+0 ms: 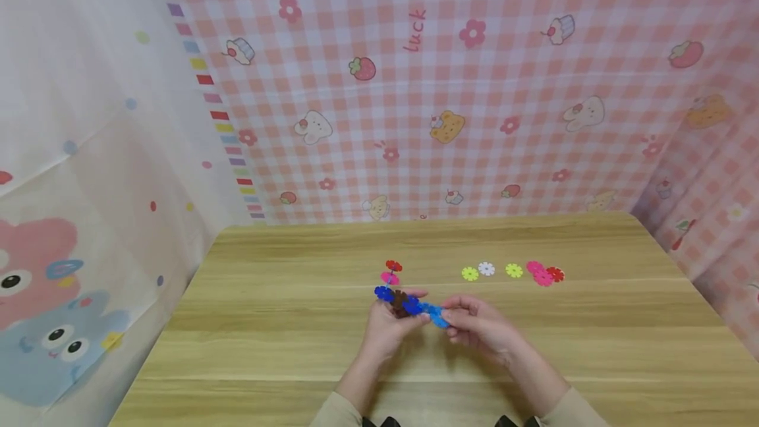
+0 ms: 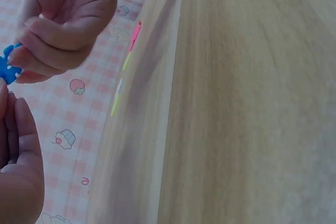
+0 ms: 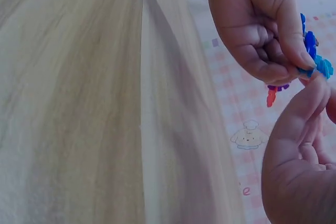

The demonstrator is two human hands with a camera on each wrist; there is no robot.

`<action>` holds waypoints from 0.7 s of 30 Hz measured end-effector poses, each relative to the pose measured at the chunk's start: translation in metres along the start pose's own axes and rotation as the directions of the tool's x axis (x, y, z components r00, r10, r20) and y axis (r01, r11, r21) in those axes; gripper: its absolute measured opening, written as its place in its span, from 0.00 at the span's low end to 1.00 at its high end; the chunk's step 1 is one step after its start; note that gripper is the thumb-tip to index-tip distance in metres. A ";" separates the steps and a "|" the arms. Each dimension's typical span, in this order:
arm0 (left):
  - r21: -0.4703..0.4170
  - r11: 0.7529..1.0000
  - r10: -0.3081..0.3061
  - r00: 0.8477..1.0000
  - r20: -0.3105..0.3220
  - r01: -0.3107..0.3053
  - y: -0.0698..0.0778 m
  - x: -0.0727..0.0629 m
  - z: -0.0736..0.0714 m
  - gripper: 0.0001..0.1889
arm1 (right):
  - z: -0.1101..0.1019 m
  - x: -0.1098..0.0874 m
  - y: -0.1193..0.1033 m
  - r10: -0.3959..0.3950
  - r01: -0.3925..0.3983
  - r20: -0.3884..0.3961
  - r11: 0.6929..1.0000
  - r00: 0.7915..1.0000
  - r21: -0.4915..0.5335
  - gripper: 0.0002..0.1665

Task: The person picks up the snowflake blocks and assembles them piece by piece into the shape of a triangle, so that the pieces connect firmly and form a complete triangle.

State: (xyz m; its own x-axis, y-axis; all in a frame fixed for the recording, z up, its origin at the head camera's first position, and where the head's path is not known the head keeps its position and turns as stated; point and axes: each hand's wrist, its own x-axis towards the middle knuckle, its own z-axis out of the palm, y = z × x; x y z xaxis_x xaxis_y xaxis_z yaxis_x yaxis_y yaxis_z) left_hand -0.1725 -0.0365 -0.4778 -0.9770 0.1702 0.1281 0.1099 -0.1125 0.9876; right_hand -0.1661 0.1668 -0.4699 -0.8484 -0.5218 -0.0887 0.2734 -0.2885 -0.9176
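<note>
A chain of notched plastic flower discs is held between the two hands. My left hand (image 1: 385,331) grips it near a brown disc (image 1: 398,302) and a dark blue disc (image 1: 412,305). At the chain's right end, the fingers and thumb of my right hand (image 1: 483,329) pinch a light blue disc (image 1: 439,317); its blue edge (image 2: 10,66) shows in the left wrist view. Beyond the left hand, the chain bends away through another dark blue disc (image 1: 383,293) and a pink disc (image 1: 389,278) to a red disc (image 1: 394,265). Fingers partly hide the joined discs.
Loose discs lie farther back on the wooden table (image 1: 267,321): a yellow one (image 1: 470,274), a white one (image 1: 486,269), another yellow one (image 1: 514,270), and a cluster of pink discs (image 1: 542,277) beside a red one (image 1: 556,274). A checked curtain (image 1: 415,176) hangs behind the table.
</note>
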 end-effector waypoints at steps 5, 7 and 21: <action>-0.040 0.998 -0.041 0.999 0.031 0.042 0.000 -0.001 -0.003 0.23 | -0.003 0.002 0.004 -0.024 0.024 -0.007 1.000 1.000 -0.007 0.08; -0.053 0.997 -0.049 0.997 0.064 0.053 -0.001 -0.002 -0.004 0.27 | -0.004 0.002 0.007 -0.044 0.045 -0.019 0.999 0.999 0.014 0.09; -0.104 0.993 -0.051 0.993 0.105 0.062 -0.011 -0.005 0.009 0.24 | 0.007 0.003 0.007 -0.019 0.030 -0.162 0.997 0.987 0.069 0.07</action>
State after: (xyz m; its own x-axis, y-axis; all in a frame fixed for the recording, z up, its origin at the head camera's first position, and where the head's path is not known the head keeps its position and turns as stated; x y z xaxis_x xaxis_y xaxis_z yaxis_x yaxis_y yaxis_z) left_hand -0.1674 -0.0272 -0.4883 -0.9569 0.2775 0.0861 0.0292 -0.2032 0.9787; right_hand -0.1636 0.1578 -0.4736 -0.9156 -0.3794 -0.1330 0.2781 -0.3588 -0.8910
